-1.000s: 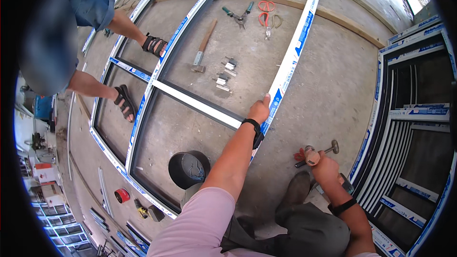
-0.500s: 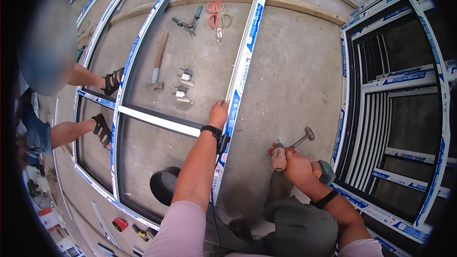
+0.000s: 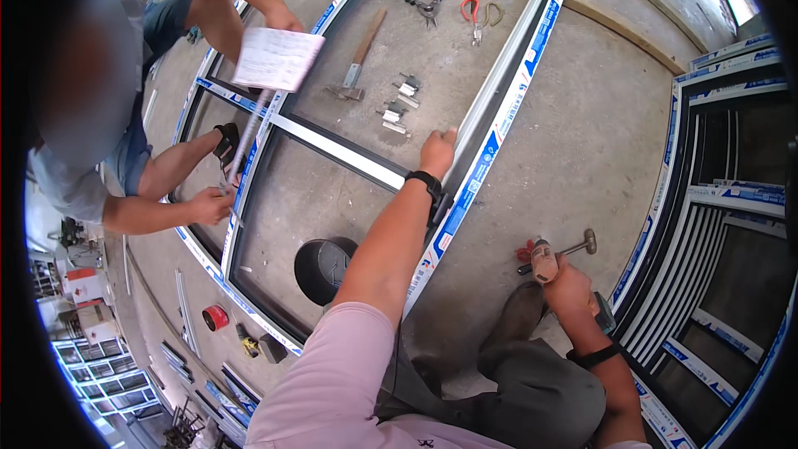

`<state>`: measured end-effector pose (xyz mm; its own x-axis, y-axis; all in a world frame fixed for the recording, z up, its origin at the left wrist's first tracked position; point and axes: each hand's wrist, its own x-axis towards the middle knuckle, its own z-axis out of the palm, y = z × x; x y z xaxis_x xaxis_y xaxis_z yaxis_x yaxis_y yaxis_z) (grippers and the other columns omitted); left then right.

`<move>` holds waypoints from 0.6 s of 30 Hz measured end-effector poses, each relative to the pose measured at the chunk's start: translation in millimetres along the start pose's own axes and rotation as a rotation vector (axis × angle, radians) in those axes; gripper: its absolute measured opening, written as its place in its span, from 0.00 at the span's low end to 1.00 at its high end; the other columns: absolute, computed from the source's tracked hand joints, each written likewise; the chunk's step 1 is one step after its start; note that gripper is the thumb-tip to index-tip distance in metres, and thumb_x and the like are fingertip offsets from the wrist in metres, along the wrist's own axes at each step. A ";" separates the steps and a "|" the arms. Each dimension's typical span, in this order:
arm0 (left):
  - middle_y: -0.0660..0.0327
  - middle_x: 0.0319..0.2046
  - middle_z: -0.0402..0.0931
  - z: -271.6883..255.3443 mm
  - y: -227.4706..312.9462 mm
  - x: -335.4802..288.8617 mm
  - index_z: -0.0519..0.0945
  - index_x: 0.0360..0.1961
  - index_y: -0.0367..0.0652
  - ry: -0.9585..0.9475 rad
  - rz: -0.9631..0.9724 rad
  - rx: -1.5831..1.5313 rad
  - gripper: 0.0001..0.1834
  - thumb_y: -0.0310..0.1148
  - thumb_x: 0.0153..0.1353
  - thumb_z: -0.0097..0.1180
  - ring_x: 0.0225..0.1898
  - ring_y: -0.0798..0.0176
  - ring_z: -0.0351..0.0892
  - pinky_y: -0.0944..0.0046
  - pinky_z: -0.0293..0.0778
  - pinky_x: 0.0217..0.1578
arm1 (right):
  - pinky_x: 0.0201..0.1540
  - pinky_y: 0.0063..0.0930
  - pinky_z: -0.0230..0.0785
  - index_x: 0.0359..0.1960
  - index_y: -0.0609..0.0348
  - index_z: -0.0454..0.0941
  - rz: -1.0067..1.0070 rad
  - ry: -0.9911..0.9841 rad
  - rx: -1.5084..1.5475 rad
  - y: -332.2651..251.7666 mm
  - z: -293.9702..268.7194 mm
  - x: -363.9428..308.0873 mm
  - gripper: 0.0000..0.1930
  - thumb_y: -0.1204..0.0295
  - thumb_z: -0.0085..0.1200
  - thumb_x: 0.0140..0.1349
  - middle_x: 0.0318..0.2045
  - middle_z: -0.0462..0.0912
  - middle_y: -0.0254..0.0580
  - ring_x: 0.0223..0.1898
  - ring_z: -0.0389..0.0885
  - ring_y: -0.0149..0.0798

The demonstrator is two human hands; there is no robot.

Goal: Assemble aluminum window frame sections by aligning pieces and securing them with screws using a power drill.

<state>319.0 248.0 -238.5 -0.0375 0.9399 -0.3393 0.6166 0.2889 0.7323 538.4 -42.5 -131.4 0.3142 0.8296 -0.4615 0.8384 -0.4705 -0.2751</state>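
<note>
My left hand [image 3: 438,154] is closed on the right-hand long bar of an aluminium window frame [image 3: 496,129] with blue-and-white film, near where the white crossbar [image 3: 341,150] meets it. In my right hand [image 3: 569,284] is a cordless drill [image 3: 544,263], held low beside my knee, its front toward the floor. Close to the drill lies a small metal-headed hammer [image 3: 588,241], partly hidden, with something red [image 3: 525,251] by the drill's nose. A black bucket [image 3: 301,270] stands inside the frame beside my left forearm.
Within the frame lie a wooden-handled hammer [image 3: 366,43], green-handled snips [image 3: 426,7], red-handled scissors [image 3: 476,10] and small metal pieces [image 3: 395,115]. A co-worker at left holds a paper [image 3: 278,60] and a thin strip [image 3: 248,135]. More frames [image 3: 665,175] lean at right.
The co-worker has bent over the frame, and the paper and strip now show. The scene has shifted right in view. My left hand stays on the bar; my right keeps the drill.
</note>
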 end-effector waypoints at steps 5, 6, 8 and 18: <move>0.41 0.36 0.79 -38.6 49.1 -19.3 0.78 0.38 0.25 -0.333 0.040 -0.084 0.32 0.53 0.60 0.54 0.42 0.49 0.79 0.57 0.71 0.44 | 0.37 0.52 0.71 0.36 0.56 0.72 0.033 0.004 -0.020 -1.8 -8.1 16.6 0.09 0.71 0.53 0.53 0.26 0.82 0.54 0.33 0.81 0.59; 0.46 0.33 0.79 -43.1 58.2 -26.4 0.78 0.36 0.26 -0.392 0.041 -0.084 0.31 0.52 0.61 0.53 0.37 0.54 0.79 0.59 0.71 0.41 | 0.37 0.52 0.71 0.36 0.56 0.72 0.033 -0.005 -0.021 0.6 -11.5 18.3 0.09 0.71 0.53 0.53 0.26 0.82 0.54 0.33 0.81 0.59; 0.50 0.29 0.78 -47.0 59.8 -34.0 0.76 0.36 0.27 -0.331 0.169 0.072 0.25 0.47 0.61 0.55 0.32 0.58 0.79 0.61 0.73 0.35 | 0.37 0.50 0.72 0.35 0.56 0.72 0.016 0.005 -0.055 -0.1 -18.7 24.8 0.08 0.70 0.52 0.53 0.25 0.81 0.54 0.32 0.81 0.58; 0.61 0.23 0.73 -105.4 43.6 -87.0 0.69 0.37 0.37 -0.605 -0.214 -0.212 0.12 0.33 0.60 0.57 0.22 0.68 0.73 0.67 0.69 0.23 | 0.37 0.49 0.72 0.34 0.57 0.73 -0.071 -0.073 -0.100 7.3 -26.8 37.4 0.07 0.70 0.51 0.54 0.27 0.82 0.53 0.33 0.82 0.57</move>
<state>266.3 197.9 -114.8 0.3438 0.6086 -0.7152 0.4744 0.5447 0.6916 568.2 -6.8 -128.1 0.2225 0.8342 -0.5046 0.8988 -0.3761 -0.2254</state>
